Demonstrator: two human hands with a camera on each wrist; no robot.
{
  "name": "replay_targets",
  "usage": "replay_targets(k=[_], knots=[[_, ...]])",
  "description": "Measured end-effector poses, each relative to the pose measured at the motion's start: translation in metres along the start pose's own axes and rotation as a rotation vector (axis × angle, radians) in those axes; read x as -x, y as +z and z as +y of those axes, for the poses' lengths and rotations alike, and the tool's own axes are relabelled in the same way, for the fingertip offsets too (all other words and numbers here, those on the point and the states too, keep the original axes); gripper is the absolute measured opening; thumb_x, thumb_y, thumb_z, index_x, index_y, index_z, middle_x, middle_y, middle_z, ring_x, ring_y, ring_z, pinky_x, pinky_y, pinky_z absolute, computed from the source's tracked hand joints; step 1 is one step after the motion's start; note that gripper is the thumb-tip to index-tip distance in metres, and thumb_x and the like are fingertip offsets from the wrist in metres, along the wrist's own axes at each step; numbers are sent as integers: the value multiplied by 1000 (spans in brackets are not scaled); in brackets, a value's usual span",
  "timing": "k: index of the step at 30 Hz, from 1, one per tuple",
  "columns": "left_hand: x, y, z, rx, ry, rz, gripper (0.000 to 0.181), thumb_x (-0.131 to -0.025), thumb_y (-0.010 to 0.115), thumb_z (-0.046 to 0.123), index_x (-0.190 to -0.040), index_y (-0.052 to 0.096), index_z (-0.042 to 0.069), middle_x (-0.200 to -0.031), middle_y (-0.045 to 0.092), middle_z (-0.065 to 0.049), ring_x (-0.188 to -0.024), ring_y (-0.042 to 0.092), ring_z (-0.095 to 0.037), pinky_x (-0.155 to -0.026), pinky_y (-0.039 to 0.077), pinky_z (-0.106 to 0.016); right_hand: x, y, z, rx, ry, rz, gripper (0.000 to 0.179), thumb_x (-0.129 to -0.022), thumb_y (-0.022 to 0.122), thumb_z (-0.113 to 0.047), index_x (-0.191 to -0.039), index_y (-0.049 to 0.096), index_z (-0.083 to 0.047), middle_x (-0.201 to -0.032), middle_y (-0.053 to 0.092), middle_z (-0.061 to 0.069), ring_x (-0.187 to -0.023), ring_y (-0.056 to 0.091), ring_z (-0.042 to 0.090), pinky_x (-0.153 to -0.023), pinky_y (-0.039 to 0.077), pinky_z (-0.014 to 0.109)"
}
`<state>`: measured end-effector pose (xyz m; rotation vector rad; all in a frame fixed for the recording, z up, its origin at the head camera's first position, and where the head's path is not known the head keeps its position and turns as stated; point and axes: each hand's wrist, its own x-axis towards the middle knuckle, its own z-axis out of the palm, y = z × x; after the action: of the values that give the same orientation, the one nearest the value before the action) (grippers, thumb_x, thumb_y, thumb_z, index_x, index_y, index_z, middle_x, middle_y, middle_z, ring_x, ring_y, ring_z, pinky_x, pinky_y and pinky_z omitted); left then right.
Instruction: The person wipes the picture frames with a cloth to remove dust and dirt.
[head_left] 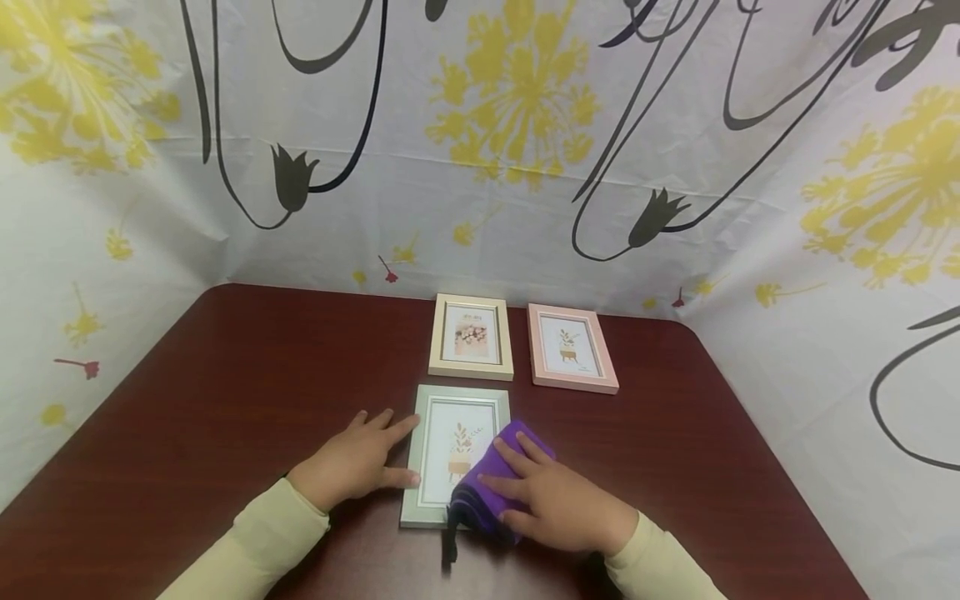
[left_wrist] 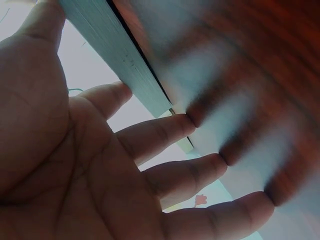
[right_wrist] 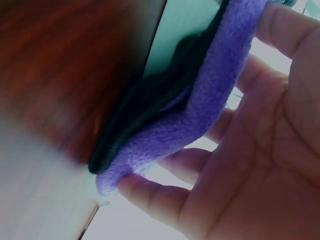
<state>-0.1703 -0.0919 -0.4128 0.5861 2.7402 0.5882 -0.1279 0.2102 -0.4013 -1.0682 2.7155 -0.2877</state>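
Note:
A pale green picture frame [head_left: 417,450] with a plant print lies flat on the dark red-brown table. My left hand [head_left: 354,463] is spread at its left edge, with thumb and index fingertip touching the border and the other fingertips on the table. In the left wrist view, the frame's side [left_wrist: 112,47] shows beyond the fingers. A folded purple cloth [head_left: 491,475] with a dark underside covers the frame's lower right part. My right hand [head_left: 562,500] presses on it with fairly straight, spread fingers. In the right wrist view, the purple cloth [right_wrist: 215,95] lies under the fingertips.
Behind the green frame lies a cream picture frame [head_left: 471,372] with a flower print. To its right is a pink picture frame [head_left: 576,384]. A white sheet [head_left: 360,108] with yellow and grey flowers hangs round the back and sides of the table [head_left: 300,358].

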Motion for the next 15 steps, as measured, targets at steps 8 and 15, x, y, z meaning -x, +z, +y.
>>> replay_targets(k=[8,15], knots=[[1,-3,0,11,20,-19,87,-82,77,51,-152,42,13,-149,37,-33,-136,28,-59,-106,31,-65,-10,-1,3,44,43,-3,48,-99,55,-42,-146,52,-28,-160,26,19,-144,19,48,-107,34,60],[1,-1,-1,7,22,-22,87,-82,76,51,-152,42,13,-149,37,-33,-136,28,-59,-106,32,-65,-38,-5,24,32,99,-13,50,-99,55,-39,-147,52,-25,-161,24,18,-146,14,47,-112,28,58]])
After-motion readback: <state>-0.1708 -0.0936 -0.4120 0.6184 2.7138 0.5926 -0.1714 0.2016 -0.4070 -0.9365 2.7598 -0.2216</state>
